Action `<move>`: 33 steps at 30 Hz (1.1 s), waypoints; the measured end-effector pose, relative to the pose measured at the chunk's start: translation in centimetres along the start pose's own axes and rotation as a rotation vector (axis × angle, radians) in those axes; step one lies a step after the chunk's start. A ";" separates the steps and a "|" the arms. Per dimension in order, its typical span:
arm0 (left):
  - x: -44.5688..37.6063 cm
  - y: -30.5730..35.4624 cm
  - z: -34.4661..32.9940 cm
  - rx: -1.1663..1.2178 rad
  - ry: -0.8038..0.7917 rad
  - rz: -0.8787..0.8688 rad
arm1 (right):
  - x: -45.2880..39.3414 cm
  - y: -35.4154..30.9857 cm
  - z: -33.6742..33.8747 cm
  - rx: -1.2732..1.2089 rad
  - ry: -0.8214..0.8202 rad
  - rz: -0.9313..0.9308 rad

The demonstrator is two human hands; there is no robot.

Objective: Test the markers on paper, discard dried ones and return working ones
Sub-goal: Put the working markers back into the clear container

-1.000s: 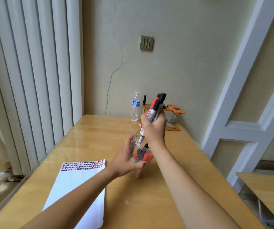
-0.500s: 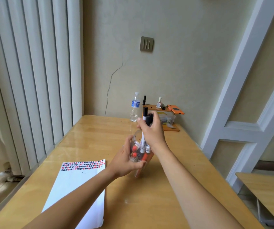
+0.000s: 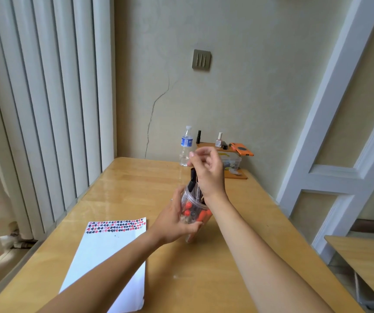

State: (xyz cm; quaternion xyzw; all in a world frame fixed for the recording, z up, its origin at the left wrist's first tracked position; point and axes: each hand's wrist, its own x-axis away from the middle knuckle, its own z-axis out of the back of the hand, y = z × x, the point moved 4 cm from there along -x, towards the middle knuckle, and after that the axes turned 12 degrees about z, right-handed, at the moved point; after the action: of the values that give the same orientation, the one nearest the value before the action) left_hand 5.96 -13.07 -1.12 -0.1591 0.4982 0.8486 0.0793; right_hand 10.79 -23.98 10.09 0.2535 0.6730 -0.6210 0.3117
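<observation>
A clear plastic jar (image 3: 192,210) stands on the wooden table (image 3: 204,279) and holds several red and black markers. My left hand (image 3: 176,224) grips the jar from its left side. One black-capped marker (image 3: 192,180) sticks up out of the jar's mouth. My right hand (image 3: 206,170) hovers just above the jar with fingers loosely curled and nothing in them. A white paper sheet (image 3: 107,260) with rows of red and black test marks along its top edge lies to the left of the jar.
At the table's far edge by the wall stand a water bottle (image 3: 186,146) and a small wooden stand (image 3: 229,163) with little bottles, a clear box and an orange item. Vertical blinds (image 3: 46,98) hang left. Another table (image 3: 366,265) is at the right.
My right hand lowered a bunch of markers into the jar, let go of them and now lifts away empty. My left hand kept its hold on the jar.
</observation>
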 end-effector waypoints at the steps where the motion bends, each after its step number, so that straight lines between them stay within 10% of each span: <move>1: 0.0 -0.1 0.0 0.012 0.002 0.007 | 0.1 -0.2 0.1 0.115 -0.016 0.031; 11: -0.3 -1.0 0.4 0.075 -0.002 0.062 | 1.2 1.4 -0.1 0.848 -0.554 0.113; 16: -0.3 -1.6 0.5 0.127 -0.014 0.083 | 1.3 -0.4 0.0 0.706 -0.329 0.418; 21: -0.5 -2.7 0.9 0.136 0.017 0.130 | 2.9 1.3 -0.9 0.661 -0.707 0.306; 28: -0.5 -2.1 0.9 0.150 -0.001 0.084 | 2.7 2.2 0.4 0.644 -0.458 0.361; 33: -0.4 -2.2 0.9 0.119 0.001 0.061 | 3.7 1.5 0.5 0.702 -0.623 0.387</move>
State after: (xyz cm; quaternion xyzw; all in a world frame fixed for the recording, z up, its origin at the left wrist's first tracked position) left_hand 6.85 -11.21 -2.40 -0.1393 0.5525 0.8194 0.0627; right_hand 9.46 -24.47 6.33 0.2656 0.2393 -0.7868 0.5031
